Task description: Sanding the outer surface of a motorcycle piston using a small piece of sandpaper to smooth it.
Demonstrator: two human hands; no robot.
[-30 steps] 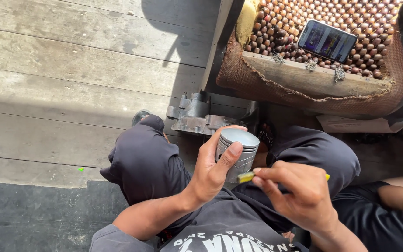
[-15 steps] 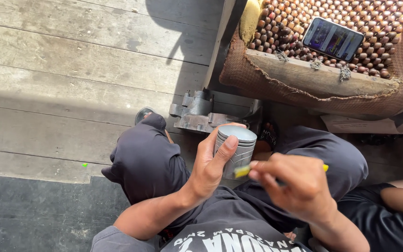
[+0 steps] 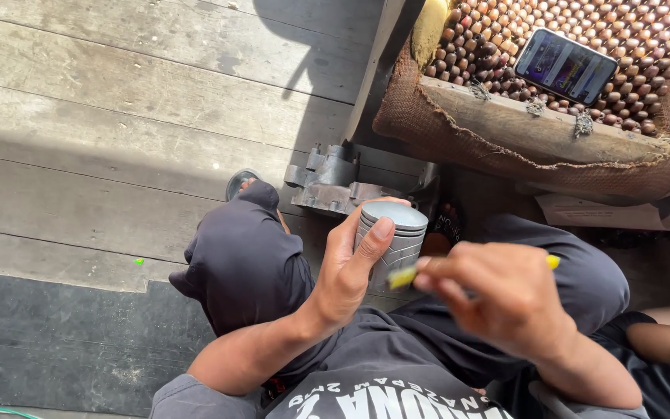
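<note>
From my remote feed, the head camera looked down on a seated person in dark trousers on a weathered plank floor (image 3: 118,116), where a small green fleck (image 3: 139,262) lay on the boards at far left. The left hand (image 3: 350,268) was wrapped around a grey metal piston (image 3: 391,240), thumb running up its ribbed side toward the flat crown and fingers curled behind it, gripping it firmly and upright just above the lap. Behind the piston, on the floor, sat a grey cast metal part (image 3: 331,182). Just right of the piston, the right hand (image 3: 505,299), blurred in my view, was closed around a thin yellow tool (image 3: 402,276), its tip touching or almost touching the piston's lower side; I could not tell which. The tool's other end showed past the knuckles. Farther right and above, a burlap-edged wooden seat (image 3: 537,132) carried a mat of brown beads (image 3: 498,39), with a smartphone (image 3: 565,66) lying face up on it, screen lit. Another person's bare arm (image 3: 661,341) showed at the lower right edge.
</note>
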